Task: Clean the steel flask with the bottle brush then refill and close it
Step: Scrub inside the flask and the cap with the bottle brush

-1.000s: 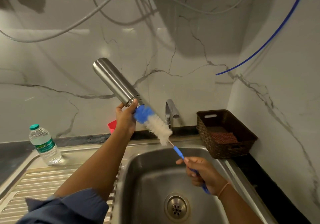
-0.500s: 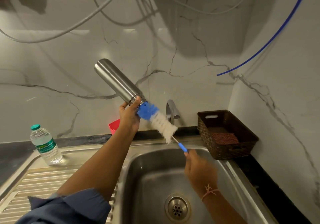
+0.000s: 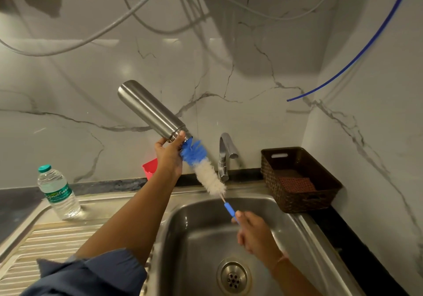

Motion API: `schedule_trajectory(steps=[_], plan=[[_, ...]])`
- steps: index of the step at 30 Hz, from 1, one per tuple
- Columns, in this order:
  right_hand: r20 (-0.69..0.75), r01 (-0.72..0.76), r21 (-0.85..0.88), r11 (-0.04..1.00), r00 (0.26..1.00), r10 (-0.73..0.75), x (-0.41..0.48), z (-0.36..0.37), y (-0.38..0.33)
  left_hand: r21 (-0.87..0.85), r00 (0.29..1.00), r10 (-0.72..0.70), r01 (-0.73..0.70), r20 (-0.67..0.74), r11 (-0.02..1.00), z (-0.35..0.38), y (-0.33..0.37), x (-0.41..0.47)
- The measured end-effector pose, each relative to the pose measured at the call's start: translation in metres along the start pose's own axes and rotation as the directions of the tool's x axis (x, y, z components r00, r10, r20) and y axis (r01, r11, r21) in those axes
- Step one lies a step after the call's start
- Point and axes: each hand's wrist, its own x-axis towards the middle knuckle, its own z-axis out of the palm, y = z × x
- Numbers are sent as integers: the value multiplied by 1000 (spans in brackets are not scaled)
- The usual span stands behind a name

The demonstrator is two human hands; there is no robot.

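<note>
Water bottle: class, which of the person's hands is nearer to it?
Left. The left hand grips the steel flask above and right of the water bottle; the right hand holds the bottle brush over the sink, farther right.

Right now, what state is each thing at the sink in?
steel flask: uncapped, tilted mouth-down, left hand gripping its neck.
bottle brush: blue tip at the flask's mouth, bristles mostly outside, right hand holding the handle.
tap: no water running.
water bottle: capped, upright on the drainboard.
basket: upright, cloth inside.
</note>
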Motion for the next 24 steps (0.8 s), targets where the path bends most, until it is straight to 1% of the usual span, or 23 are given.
schedule_trajectory(steps=[1,2,3,4,5,6,7,8,9,10,11,12,13,14,16,19,22,23,24], plan=[[-111,166,-335,927,971,-214,-1,6,2,4,1000,12,-12,-8,1000,2,1,1],[-129,245,-581,776,914,-385,-1,10,6,10,1000,25,-24,-15,1000,4,2,2],[-118,239,-716,656,884,-451,-2,11,6,20,999,35,-34,-20,999,6,2,2],[-103,237,-790,565,857,-505,0,9,8,32,999,42,-41,-24,999,8,2,1],[-113,242,-825,512,815,-568,3,8,10,43,998,49,-48,-25,998,10,2,1],[-124,245,-831,500,794,-595,3,8,12,43,998,52,-51,-27,998,10,2,1],[-138,255,-795,551,808,-573,2,9,13,32,998,51,-50,-27,998,11,2,1],[-164,280,-694,664,836,-524,1,11,10,18,998,49,-49,-27,999,11,3,1],[-194,293,-516,805,875,-443,3,13,11,12,998,49,-49,-27,999,10,4,1],[-165,257,-246,935,939,-302,4,12,11,15,998,50,-50,-23,999,9,4,2],[-70,146,36,989,987,-143,3,7,10,26,999,49,-49,-18,998,8,4,2],[56,13,239,971,998,-27,-1,0,7,36,999,46,-45,-10,998,6,5,2],[157,-87,342,936,987,34,-5,-7,6,38,999,45,-45,-1,998,5,7,3],[226,-152,396,906,972,64,-8,-13,7,29,999,48,-48,8,998,4,9,4],[301,-225,420,879,948,99,-13,-22,12,18,997,69,-69,27,997,1,14,8],[292,-240,374,896,947,132,-12,-27,20,97,995,102,-104,21,990,-4,18,11],[217,-250,273,929,957,193,-6,-24,28,148,994,102,-105,26,983,-10,12,7],[170,-230,218,949,966,195,-5,-22,32,161,994,101,-105,30,981,-11,10,4],[102,-187,124,975,979,175,-5,-21,35,166,994,103,-108,38,980,-12,9,1]])
